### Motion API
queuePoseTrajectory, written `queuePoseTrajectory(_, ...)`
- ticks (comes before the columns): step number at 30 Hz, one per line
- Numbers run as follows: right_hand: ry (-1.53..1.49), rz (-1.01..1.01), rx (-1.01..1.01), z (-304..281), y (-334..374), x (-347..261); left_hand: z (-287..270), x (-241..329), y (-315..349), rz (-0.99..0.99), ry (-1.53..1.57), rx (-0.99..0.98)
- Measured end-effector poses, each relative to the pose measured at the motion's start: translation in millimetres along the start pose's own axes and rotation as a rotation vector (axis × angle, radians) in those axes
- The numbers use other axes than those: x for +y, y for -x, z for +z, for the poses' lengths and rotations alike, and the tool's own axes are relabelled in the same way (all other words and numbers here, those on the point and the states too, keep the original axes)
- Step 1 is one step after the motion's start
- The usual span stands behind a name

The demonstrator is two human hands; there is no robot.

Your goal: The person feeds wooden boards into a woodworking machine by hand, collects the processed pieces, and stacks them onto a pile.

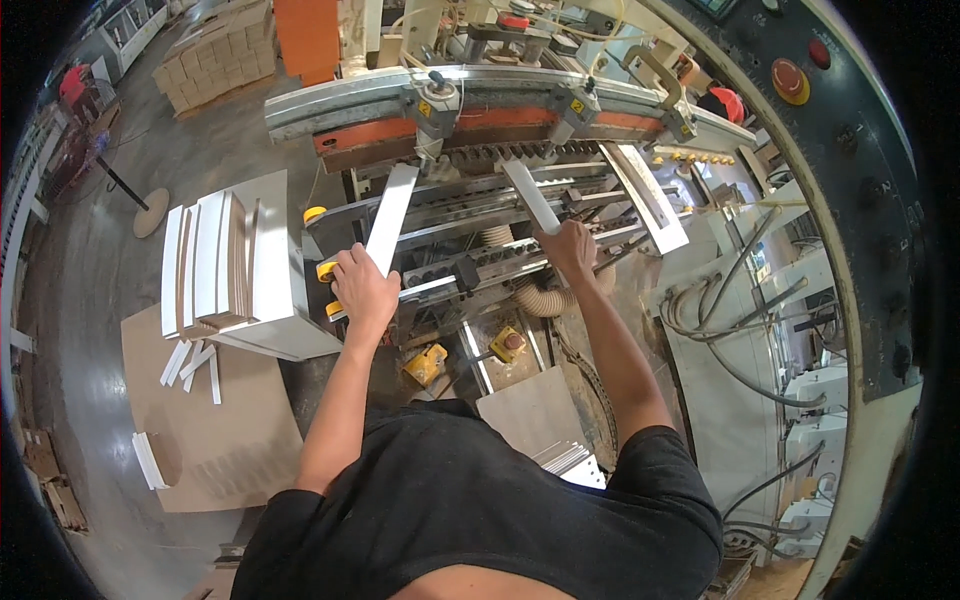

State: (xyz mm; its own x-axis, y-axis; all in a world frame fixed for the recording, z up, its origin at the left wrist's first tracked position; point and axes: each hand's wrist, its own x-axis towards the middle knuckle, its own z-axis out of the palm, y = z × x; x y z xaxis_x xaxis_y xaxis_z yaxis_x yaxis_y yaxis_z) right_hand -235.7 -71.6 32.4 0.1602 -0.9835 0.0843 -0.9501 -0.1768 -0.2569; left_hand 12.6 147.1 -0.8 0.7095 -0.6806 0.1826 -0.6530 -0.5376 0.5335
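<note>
Floor (75, 400): smooth grey, glossy, with pale light reflections at left. Brown board sheet (230, 430): laid flat on the floor, near left. Carton stack (215, 60): brown, several layers high, far left. Orange upright (308, 40): broad, flat-faced, just right of the carton stack. Stand (152, 205): round pale base, slanting dark pole, left. Control panel (850, 140): dark, pale-framed, right, with red push-button (790, 80) on a yellow surround. Pale housing (720, 400): right, dark cables (750, 375) looping across it.
</note>
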Motion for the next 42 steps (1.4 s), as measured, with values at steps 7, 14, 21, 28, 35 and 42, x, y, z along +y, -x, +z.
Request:
queuePoseTrajectory(7,0.05,-0.369,0.169,24.2,-27.7,-1.0,8.3,21.5,-36.0,0.107,-0.051,0.094)
queuePoseTrajectory(14,0.214,-0.399,0.223,35.3,-63.3,4.9,30.5,14.2,-48.8,0.115,-0.005,0.09)
queuePoseTrajectory(21,0.26,-0.416,0.31,36.0,-89.8,21.1,32.7,17.2,-50.0,0.112,0.0,0.117)
queuePoseTrajectory(28,0.162,-0.423,0.301,42.1,-113.1,3.0,28.0,22.1,-47.5,0.065,-0.084,0.081)
queuePoseTrajectory(35,-0.029,-0.318,0.15,40.5,-121.5,-1.5,28.5,21.2,-59.7,0.128,-0.167,0.078)
queuePoseTrajectory(42,-0.031,-0.304,0.113,40.3,-125.8,-0.9,49.6,53.4,-69.0,0.035,-0.092,0.06)
